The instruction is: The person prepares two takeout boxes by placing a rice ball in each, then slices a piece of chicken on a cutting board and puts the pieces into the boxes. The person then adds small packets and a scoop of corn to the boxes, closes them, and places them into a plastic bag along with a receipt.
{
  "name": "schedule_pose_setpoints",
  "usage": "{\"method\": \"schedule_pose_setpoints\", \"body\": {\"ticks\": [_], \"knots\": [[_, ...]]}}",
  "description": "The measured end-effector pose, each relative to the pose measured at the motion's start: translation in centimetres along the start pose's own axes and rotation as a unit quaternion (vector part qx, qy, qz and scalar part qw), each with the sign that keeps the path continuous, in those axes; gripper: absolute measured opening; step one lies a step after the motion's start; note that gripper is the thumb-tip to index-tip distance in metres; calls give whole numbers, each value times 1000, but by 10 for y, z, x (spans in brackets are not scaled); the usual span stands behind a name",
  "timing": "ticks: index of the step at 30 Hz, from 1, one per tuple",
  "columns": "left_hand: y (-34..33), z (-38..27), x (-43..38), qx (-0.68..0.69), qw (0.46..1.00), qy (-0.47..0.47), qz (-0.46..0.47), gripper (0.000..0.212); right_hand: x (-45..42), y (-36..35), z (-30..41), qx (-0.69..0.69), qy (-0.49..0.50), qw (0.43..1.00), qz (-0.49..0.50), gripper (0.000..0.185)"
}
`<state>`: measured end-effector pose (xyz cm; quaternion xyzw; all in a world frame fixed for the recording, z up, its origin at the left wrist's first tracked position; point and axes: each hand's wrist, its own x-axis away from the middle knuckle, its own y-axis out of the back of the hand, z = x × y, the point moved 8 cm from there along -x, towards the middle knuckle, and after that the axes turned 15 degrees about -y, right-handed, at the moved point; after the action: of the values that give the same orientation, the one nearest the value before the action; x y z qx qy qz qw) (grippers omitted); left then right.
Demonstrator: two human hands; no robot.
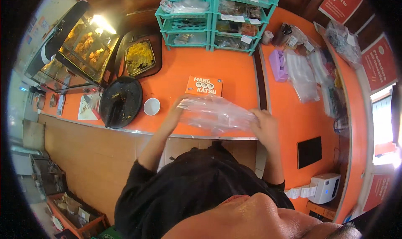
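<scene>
A clear plastic bag point(220, 115) stretches between my two hands above the front edge of the orange counter point(176, 66). My left hand point(176, 112) grips its left end; the fingertips are partly hidden by the bag. The other end is in my right hand point(265, 126), which is slightly blurred. Just beyond the bag lies an orange printed box point(204, 85) with white lettering, its near side covered by the plastic. A small white cup point(152, 106) stands to the left of my left hand.
On the left are a black round pan point(122, 102), a tray of yellow food point(140, 57) and a lit glass food warmer point(89, 47). Green tiered racks point(187, 27) stand at the back. The right counter holds plastic bags point(301, 75), a black tablet point(309, 152) and a label printer point(325, 188).
</scene>
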<state>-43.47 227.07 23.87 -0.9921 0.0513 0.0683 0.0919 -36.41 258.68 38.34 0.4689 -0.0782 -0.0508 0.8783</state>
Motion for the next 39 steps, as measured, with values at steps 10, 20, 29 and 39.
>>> {"method": "schedule_pose_setpoints", "body": {"ticks": [10,20,29,39], "knots": [[-68,5,-4,-615,738,-57,273,32,-79,-122,-35,-80,-35,994,64,39],[36,130,34,-126,990,27,62,26,-131,-251,-150,-223,-115,941,225,25],[34,112,61,-604,789,70,89,65,-141,-186,-33,48,122,965,229,103],[11,64,41,-584,793,138,104,106,-223,-278,75,288,229,919,143,117]]}}
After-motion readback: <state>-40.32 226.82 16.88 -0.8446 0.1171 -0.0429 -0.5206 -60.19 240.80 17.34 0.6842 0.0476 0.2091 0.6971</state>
